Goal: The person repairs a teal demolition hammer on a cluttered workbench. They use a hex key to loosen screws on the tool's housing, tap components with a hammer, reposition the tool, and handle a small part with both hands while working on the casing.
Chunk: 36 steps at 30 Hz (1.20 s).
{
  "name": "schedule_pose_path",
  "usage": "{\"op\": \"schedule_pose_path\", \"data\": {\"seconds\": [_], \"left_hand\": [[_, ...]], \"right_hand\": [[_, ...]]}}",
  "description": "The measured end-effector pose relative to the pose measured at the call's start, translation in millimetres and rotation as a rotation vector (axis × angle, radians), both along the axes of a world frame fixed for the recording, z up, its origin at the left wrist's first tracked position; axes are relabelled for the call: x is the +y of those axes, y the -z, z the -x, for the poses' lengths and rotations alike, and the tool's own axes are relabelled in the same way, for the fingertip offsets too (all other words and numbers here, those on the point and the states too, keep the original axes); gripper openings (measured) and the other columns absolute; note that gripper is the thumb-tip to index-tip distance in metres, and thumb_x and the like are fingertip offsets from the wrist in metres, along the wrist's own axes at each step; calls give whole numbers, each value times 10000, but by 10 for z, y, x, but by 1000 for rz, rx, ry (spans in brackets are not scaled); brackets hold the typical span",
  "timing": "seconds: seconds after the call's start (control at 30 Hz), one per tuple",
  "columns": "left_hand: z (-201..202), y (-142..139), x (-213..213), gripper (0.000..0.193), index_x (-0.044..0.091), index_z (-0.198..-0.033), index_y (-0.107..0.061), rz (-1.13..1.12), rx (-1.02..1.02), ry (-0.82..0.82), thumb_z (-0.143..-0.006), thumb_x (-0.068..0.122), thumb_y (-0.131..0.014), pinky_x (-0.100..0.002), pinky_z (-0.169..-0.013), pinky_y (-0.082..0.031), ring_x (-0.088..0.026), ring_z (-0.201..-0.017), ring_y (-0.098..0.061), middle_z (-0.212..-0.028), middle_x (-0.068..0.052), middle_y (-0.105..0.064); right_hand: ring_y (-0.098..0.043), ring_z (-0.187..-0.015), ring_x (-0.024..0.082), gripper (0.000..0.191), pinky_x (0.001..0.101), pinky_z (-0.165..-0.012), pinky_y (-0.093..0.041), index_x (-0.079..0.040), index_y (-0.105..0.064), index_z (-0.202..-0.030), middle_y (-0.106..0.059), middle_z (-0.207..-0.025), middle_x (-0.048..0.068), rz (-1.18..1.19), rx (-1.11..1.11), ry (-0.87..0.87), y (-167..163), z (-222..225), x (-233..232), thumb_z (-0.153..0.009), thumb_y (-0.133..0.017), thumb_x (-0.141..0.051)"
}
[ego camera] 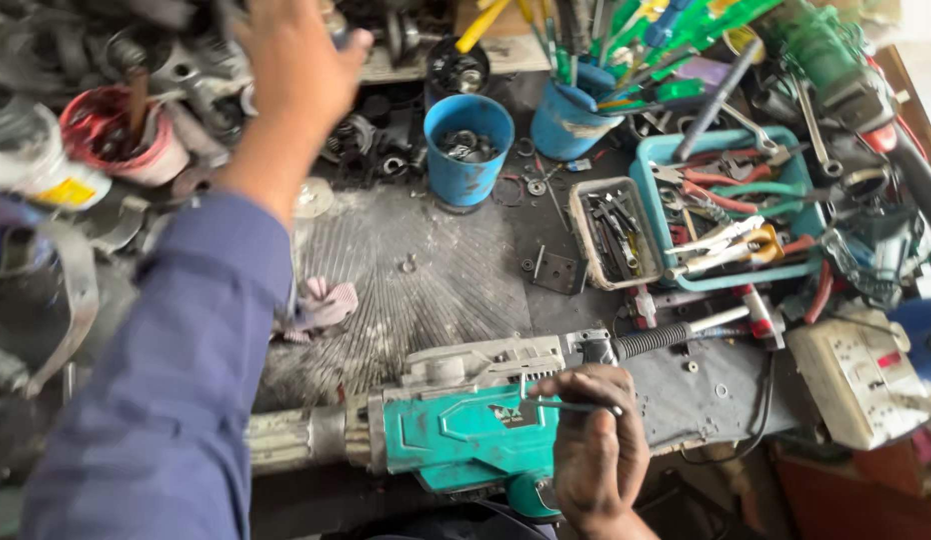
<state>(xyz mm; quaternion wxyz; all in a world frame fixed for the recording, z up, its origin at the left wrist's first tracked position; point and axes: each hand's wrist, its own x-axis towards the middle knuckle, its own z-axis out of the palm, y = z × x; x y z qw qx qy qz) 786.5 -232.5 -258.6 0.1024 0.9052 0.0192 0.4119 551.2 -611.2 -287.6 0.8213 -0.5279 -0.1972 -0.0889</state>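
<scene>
Demolition hammer [466,425], teal and grey, lay on its side at the desk's [436,270] near edge. Right hand [596,450] rested against its body, pinching a thin metal rod [576,406]. Left hand [296,60], sleeved in blue, reached far among parts beside a blue cup [469,150]; its grip could not be told.

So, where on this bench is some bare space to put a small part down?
The ribbed grey mat is mostly bare, between the blue cup, the rag and the teal power tool. A dark strip beside the extension socket is also free. The back edge and the teal tray side are crowded with tools.
</scene>
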Motion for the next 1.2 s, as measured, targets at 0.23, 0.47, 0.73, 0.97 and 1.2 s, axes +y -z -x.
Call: {"op": "schedule_pose_path", "data": {"seconds": [0.23, 0.47, 0.73, 0.97, 1.2], "left_hand": [[2598, -327, -1292, 447, 85, -1222, -676, 563, 680, 714, -802, 187, -790, -444, -937, -503, -355, -1147, -634, -1245, -141, -680], [3617, 62, -1355, 233, 72, -1169, -668, 824, 501, 399, -937, 91, -650, -372, -810, -579, -264, -965, -764, -1025, -83, -773], [3488, 725, -821, 301, 60, -1320, -575, 1762, 63, 604, -1121, 235, -433, -244, -515, -341, -60, -573, -342, -751, 44, -448], [3255, 763, -703, 444, 64, -1287, -604, 2150, 169, 786, -1082, 427, -451, -256, -445, -258, -63, -505, -303, -638, 46, -365], [3125, 737, -604, 481, 57, -1294, -606, 2101, 313, 850, -1094, 463, -444, -239, -422, -198, -48, -483, -267, -628, 63, -328]], "right_hand": [[-451, -1521, 394, 318, 540, -1330, -260, 64, -633, -1296, -542, -1490, 234, 396, -157, -210, -504, 40, 373, -1139, -441, -137], [-372, -1519, 350, 708, 494, -1239, -246, 31, -284, -1549, -343, -1626, 208, 730, -190, -600, -826, 246, 718, -999, -604, -278], [-376, -1477, 365, 986, 547, -1240, -218, -45, -485, -1467, -493, -1499, 147, 1420, -535, -227, -294, 382, 695, -705, -829, -567], [-365, -1451, 352, 1174, 548, -1225, -197, -75, -495, -1473, -498, -1473, 152, 1550, -584, -223, -232, 511, 813, -538, -844, -694], [-381, -1469, 346, 1155, 539, -1245, -206, -84, -506, -1476, -504, -1491, 129, 1536, -564, -209, -199, 575, 876, -550, -864, -673]]}}
